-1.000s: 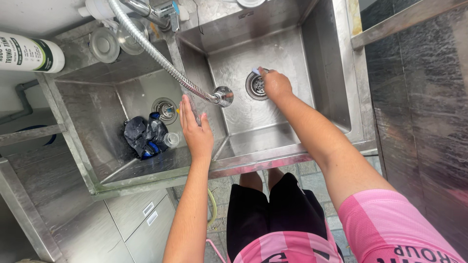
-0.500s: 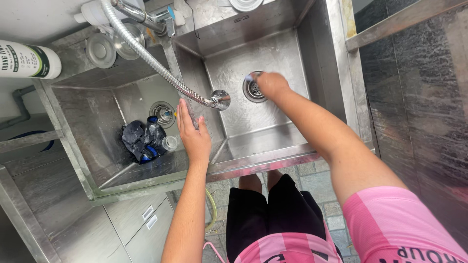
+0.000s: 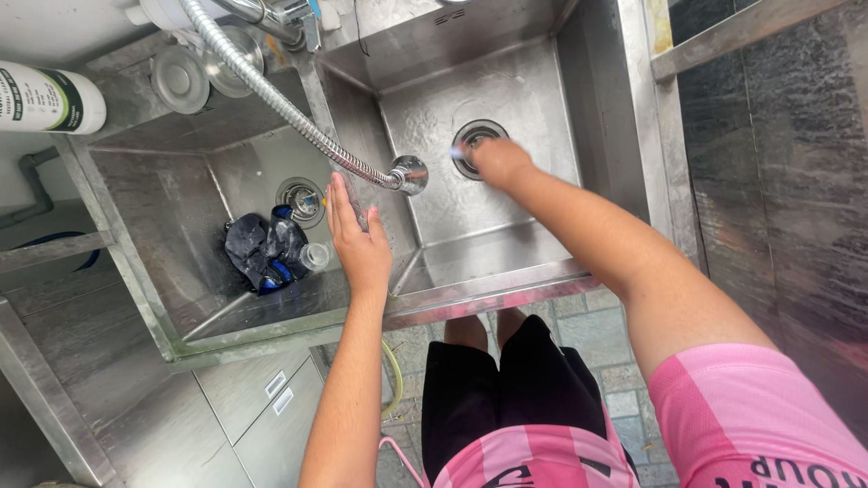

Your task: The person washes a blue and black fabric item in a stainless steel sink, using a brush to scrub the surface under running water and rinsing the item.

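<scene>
1. Double stainless steel sink [image 3: 506,280] fills upper centre of frame: left basin [image 3: 181,208] and right basin [image 3: 506,145], split by a divider wall.
2. Right hand [image 3: 497,161]: upper centre, down in right basin, on or just beside the round metal drain strainer [image 3: 476,136]. Something small and pale shows at the fingertips, blurred; can't tell what it is or how tight the grip is.
3. Left hand [image 3: 357,239]: centre frame, open, fingers straight and together, lying flat on the divider wall. Holds nothing.
4. Flexible corrugated metal spray hose [image 3: 289,113] runs from top left down to its chrome spray head [image 3: 409,173], which hangs just above the left hand's fingertips, between the two hands.
5. Left basin: crumpled dark plastic bag with blue bits [image 3: 262,253] on the bottom, small clear bottle [image 3: 315,257] touching it, second round drain [image 3: 300,199] just above.
6. White cylindrical bottle with dark green label [image 3: 50,98] lies on its side, upper left edge.
7. Two round metal lids [image 3: 181,79] rest on the ledge behind left basin.
</scene>
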